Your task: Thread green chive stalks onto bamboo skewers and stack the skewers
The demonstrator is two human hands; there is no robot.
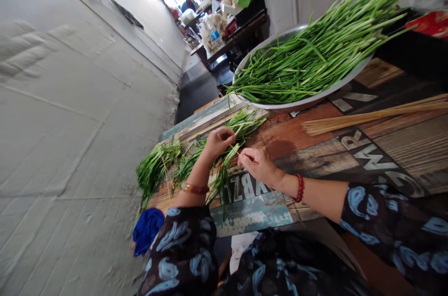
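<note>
- My left hand has thumb and fingertips drawn together at one end of a thin stick; the exact grip is too small to tell.
- My right hand is pinched at the stick's other end, fingers curled.
- The worked chives are at the stick between both hands, leaves trailing down over the counter.
- Handling: I judge the chives light, limp at the leaf and firmer at the pale stems. They may bruise or slip if damp.
- Grip point: take them at the stem end, lightly, leaving the leaves free. Hold the stick near its ends; it should be stiff but could snap if bent.
- Loose chives lie just beyond my left hand; a bunch lies farther left.
- A bowl heaped with greens stands beyond, near spare sticks.
</note>
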